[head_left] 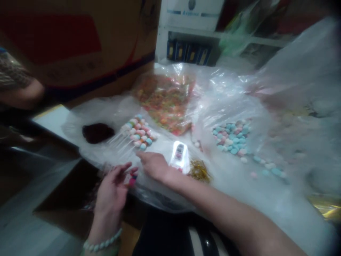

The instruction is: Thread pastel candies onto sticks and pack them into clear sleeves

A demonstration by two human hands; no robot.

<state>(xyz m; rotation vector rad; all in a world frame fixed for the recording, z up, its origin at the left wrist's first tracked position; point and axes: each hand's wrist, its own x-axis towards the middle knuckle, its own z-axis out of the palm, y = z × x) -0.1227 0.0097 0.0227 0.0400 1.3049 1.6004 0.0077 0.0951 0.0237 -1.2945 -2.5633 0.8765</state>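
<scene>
My left hand (pixel 113 185) is over the table's near edge, beside the open box. Its fingers are loosely bent and apart from the thumb, close to a small pink and blue piece (pixel 131 180); blur hides whether they touch it. My right hand (pixel 153 165) reaches in from the right, its fingers drawn together at the near end of the candy skewers (pixel 141 132). Anything in its grip is too small or blurred to make out. These skewers lie side by side, threaded with pastel pink, blue, white and orange balls, white sticks toward the left.
Clear plastic sheeting (pixel 165 199) covers the table. On it are a dark round thing (pixel 98 133), a bag of red-green sweets (pixel 167 103), loose pastel candies (pixel 234 137), a bright-lit label (pixel 179 156) and gold ties (pixel 199 171). An open carton (pixel 66 199) stands below left; another person's arm (pixel 22 94) shows.
</scene>
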